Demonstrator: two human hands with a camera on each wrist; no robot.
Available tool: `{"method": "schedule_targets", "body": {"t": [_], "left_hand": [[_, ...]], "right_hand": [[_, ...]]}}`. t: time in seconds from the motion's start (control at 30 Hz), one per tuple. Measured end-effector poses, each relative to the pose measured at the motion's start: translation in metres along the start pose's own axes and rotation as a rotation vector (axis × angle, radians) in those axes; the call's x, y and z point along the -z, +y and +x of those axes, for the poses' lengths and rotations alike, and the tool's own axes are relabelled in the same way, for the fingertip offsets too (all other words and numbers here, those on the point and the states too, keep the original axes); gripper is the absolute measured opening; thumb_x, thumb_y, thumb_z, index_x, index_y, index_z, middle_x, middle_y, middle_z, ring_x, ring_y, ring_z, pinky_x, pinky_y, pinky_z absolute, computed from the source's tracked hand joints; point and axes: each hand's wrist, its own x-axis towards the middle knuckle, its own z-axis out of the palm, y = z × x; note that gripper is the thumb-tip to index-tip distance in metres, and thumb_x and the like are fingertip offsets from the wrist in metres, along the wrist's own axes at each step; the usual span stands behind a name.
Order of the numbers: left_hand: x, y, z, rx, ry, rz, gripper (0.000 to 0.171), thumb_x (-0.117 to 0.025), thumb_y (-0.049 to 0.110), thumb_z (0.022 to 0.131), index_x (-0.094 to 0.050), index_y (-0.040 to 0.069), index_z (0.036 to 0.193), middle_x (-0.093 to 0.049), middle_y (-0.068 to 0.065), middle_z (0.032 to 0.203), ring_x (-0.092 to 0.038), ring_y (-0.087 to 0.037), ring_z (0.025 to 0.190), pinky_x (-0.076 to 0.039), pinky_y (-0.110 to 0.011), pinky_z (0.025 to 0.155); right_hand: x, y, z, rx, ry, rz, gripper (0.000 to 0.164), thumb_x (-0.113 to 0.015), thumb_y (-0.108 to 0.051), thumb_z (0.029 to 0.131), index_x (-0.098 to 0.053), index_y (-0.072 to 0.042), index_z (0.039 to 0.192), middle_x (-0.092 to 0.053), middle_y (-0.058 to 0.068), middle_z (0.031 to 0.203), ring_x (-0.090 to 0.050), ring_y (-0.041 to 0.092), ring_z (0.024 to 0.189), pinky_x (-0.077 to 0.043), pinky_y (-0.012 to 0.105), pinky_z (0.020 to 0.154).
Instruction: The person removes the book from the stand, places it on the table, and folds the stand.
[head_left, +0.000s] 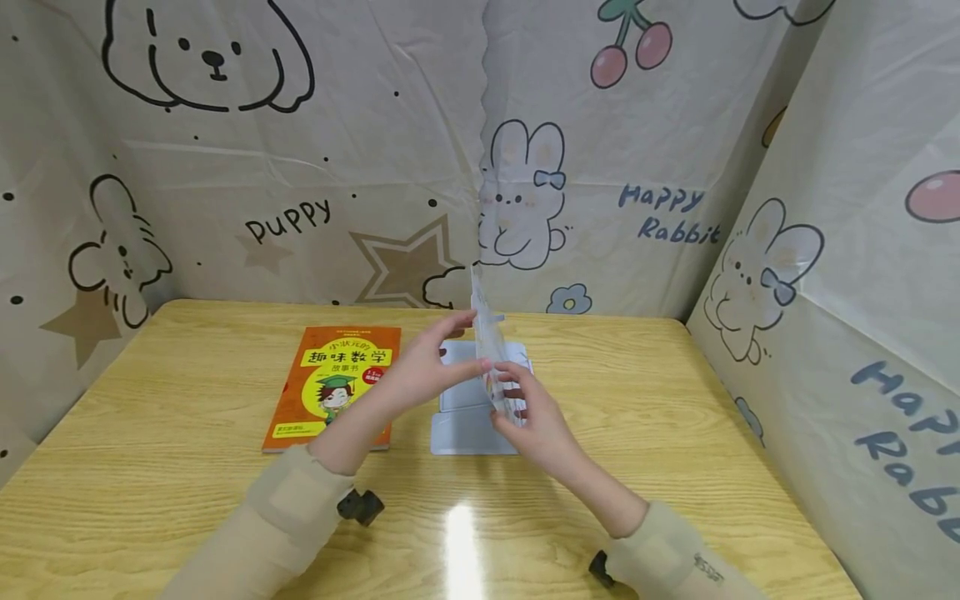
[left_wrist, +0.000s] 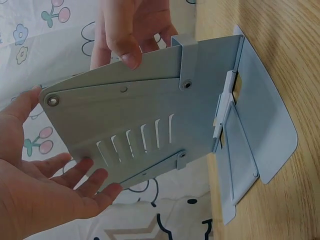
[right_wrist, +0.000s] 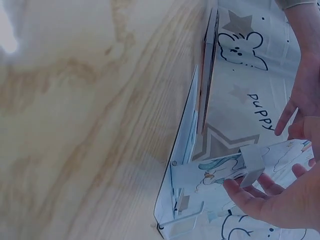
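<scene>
A light blue metal book stand [left_wrist: 135, 120] has its slotted back panel raised, while its base [head_left: 476, 433] lies on the table. From above, the panel [head_left: 491, 350] shows nearly edge-on; cartoon drawings cover its other face in the right wrist view. My left hand [head_left: 420, 367] holds the panel's top end, with the thumb at one corner and the fingers along the edge. Lower down, my right hand [head_left: 540, 417] grips a side edge between thumb and fingers, close to a folded clip [left_wrist: 187, 62]. A wire support [left_wrist: 230, 150] lies at the base.
An orange book [head_left: 330, 383] lies flat on the wooden table [head_left: 187, 500], left of the stand. Printed cloth [head_left: 375, 167] hangs behind the table and along its sides.
</scene>
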Motion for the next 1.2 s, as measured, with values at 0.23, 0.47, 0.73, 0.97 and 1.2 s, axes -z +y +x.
{"method": "schedule_targets", "body": {"t": [0.23, 0.47, 0.73, 0.97, 1.2], "left_hand": [[0.001, -0.002, -0.002, 0.021, -0.005, 0.004, 0.076, -0.071, 0.043, 0.082, -0.036, 0.022, 0.145, -0.041, -0.003, 0.145, -0.040, -0.028, 0.131, -0.037, -0.048, 0.106], [0.004, -0.006, -0.004, 0.030, 0.001, -0.004, 0.076, -0.073, 0.035, 0.081, -0.036, 0.019, 0.146, -0.043, -0.003, 0.144, -0.041, -0.027, 0.130, -0.039, -0.047, 0.104], [0.010, -0.015, -0.010, 0.038, 0.001, -0.012, 0.075, -0.073, 0.033, 0.082, -0.036, 0.019, 0.146, -0.043, -0.004, 0.144, -0.041, -0.026, 0.129, -0.039, -0.047, 0.105], [0.014, -0.022, -0.015, 0.039, -0.022, -0.021, 0.075, -0.072, 0.032, 0.083, -0.034, 0.016, 0.147, -0.040, -0.005, 0.146, -0.041, -0.027, 0.130, -0.038, -0.046, 0.106], [0.018, -0.029, -0.019, 0.033, -0.019, -0.030, 0.077, -0.073, 0.032, 0.082, -0.033, 0.014, 0.147, -0.043, -0.006, 0.143, -0.042, -0.027, 0.129, -0.038, -0.046, 0.106]], "right_hand": [[-0.003, 0.000, 0.001, 0.017, 0.001, -0.027, 0.059, -0.067, -0.011, 0.081, -0.044, -0.023, 0.134, -0.054, 0.002, 0.125, -0.057, 0.020, 0.105, -0.052, 0.037, 0.081], [0.002, 0.002, 0.002, 0.043, -0.075, -0.035, 0.062, -0.070, -0.016, 0.083, -0.041, -0.023, 0.137, -0.053, 0.003, 0.128, -0.057, 0.025, 0.110, -0.051, 0.045, 0.085], [0.020, 0.017, 0.009, 0.093, -0.152, -0.071, 0.069, -0.074, -0.025, 0.082, -0.039, -0.018, 0.141, -0.050, 0.009, 0.134, -0.050, 0.031, 0.120, -0.046, 0.053, 0.093], [0.034, 0.034, 0.018, 0.143, -0.172, -0.140, 0.071, -0.075, -0.027, 0.082, -0.039, -0.016, 0.142, -0.047, 0.008, 0.139, -0.045, 0.029, 0.127, -0.041, 0.050, 0.101], [0.044, 0.046, 0.028, 0.176, -0.212, -0.254, 0.079, -0.075, -0.033, 0.080, -0.034, -0.019, 0.146, -0.038, 0.009, 0.147, -0.035, 0.030, 0.135, -0.033, 0.052, 0.107]]}}
